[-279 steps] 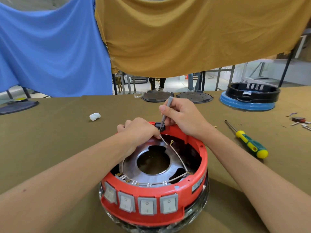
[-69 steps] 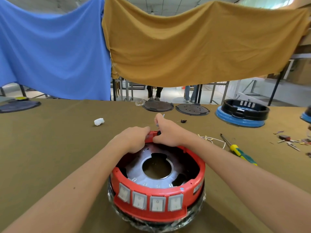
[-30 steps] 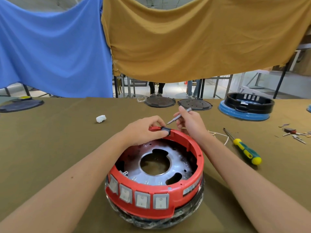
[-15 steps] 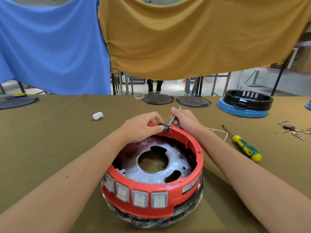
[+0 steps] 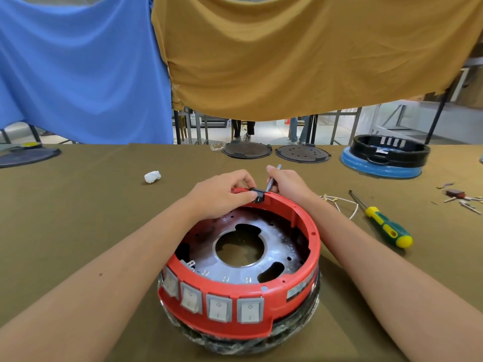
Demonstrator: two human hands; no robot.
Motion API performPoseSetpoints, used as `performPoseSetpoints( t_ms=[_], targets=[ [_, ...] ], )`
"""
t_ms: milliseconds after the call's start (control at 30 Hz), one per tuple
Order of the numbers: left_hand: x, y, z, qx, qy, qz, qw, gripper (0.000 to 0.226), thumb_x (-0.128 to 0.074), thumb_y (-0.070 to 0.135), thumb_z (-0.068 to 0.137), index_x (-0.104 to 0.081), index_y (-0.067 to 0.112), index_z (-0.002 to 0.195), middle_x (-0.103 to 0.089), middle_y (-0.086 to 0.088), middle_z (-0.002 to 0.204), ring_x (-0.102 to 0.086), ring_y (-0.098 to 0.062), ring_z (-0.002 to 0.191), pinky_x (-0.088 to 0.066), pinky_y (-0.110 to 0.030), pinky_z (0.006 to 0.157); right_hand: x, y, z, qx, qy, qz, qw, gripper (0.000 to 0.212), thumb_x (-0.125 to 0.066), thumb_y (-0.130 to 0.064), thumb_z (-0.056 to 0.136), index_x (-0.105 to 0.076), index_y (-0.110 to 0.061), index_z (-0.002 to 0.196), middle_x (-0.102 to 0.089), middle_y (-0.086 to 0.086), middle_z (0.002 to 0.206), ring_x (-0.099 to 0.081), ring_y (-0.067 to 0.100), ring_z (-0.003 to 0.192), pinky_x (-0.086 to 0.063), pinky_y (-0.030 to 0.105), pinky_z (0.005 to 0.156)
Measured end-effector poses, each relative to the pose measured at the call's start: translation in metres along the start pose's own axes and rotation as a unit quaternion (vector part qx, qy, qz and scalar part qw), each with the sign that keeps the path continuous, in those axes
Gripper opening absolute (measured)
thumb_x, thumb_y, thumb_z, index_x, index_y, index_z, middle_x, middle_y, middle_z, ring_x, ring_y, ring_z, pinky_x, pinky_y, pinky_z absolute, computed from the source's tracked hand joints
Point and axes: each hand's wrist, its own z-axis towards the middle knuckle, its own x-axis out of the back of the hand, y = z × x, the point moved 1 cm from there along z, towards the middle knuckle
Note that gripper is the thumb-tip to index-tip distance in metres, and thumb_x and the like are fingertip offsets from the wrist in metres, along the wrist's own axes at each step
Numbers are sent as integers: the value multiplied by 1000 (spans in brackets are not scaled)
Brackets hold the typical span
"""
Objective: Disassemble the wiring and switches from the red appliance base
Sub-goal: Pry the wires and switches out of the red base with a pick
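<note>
Since the earlier frame we see the thin tool (image 5: 273,178) lowered against the black clip (image 5: 258,195). Our left hand (image 5: 222,193) pinches that clip on the red base (image 5: 300,220) rim's far side; our right hand (image 5: 286,181), just beside it, grips the upright tool.

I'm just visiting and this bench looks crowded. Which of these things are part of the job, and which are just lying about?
In use:
red base
black part on its rim
thin grey tool
four grey switches
left hand
right hand

Lying about:
green-yellow screwdriver
white wires
white wad
blue-black base
two dark discs

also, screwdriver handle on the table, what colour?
Yellow and green screwdriver, clearest in the head view.
</note>
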Motion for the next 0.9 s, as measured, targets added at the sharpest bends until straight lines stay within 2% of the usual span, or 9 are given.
performPoseSetpoints(
  t_ms=[100,300,433,500,600,667,733,833,900],
  targets=[
    [0,1,0,1,-1,-1,1000,12,-55,47,95,-56,39,104,-63,20,95,-59,-8,93,-46,-42,96,2,0,-2,-25,-17,15,999,38,-47,-34,104,-56,-12,75,-49,-3,51,-43,9,39,-40,17,43],
    [0,2,-2,0,-4,4,1000,13,-53,46,96,-55,38,106,-64,17,98,-59,-9,94,-46,-43,96,2,-2,1,-31,-20,-21,999,35,-47,-33,103,-57,-13,76,-49,-4,52,-43,9,39,-41,21,48],
    [0,3,-3,0,-10,19,1000,14,-50,46,97,-53,39,109,-64,14,99,-60,-11,94,-46,-42,94,0,3,6,-77,-33,-21,996,35,-50,-29,102,-56,-14,72,-50,-5,49,-44,9,42,-38,25,54],
    [0,3,-3,0,-11,25,1000,14,-48,46,98,-52,40,110,-65,13,101,-60,-12,95,-46,-42,94,-1,3,8,-82,-42,-77,993,32,-49,-28,102,-60,-12,77,-57,-2,64,-51,10,55,-38,24,56],
    [1,4,-4,2,-15,27,1000,14,-48,47,98,-52,41,109,-65,15,102,-59,-11,96,-46,-40,93,-3,2,10,-71,-55,-182,979,27,-46,-28,104,-65,-9,99,-59,2,100,-55,13,84,-40,24,64],
    [0,4,-4,1,-16,30,999,14,-47,47,98,-52,41,109,-65,15,101,-60,-11,95,-46,-40,93,-3,3,10,-78,-67,-191,976,23,-46,-27,104,-63,-12,99,-61,0,97,-57,12,81,-43,21,65],
    [1,4,-4,1,-17,31,999,14,-47,47,98,-52,41,109,-65,15,101,-60,-11,95,-46,-40,93,-4,5,11,-101,-93,-170,976,21,-49,-24,103,-63,-10,96,-61,0,85,-55,10,69,-44,18,55],
    [1,5,-4,3,-17,28,999,14,-47,47,98,-53,40,109,-64,16,101,-59,-11,95,-46,-41,93,-4,6,10,-99,-118,-182,971,18,-51,-20,102,-63,-7,97,-59,4,82,-54,12,69,-44,22,62],
    [1,5,-4,3,-17,30,999,15,-47,48,98,-53,40,109,-64,16,102,-59,-11,95,-46,-41,93,-2,6,8,-89,-104,-118,983,27,-51,-29,104,-64,-7,96,-59,4,79,-55,13,67,-46,24,64]
  ],
)
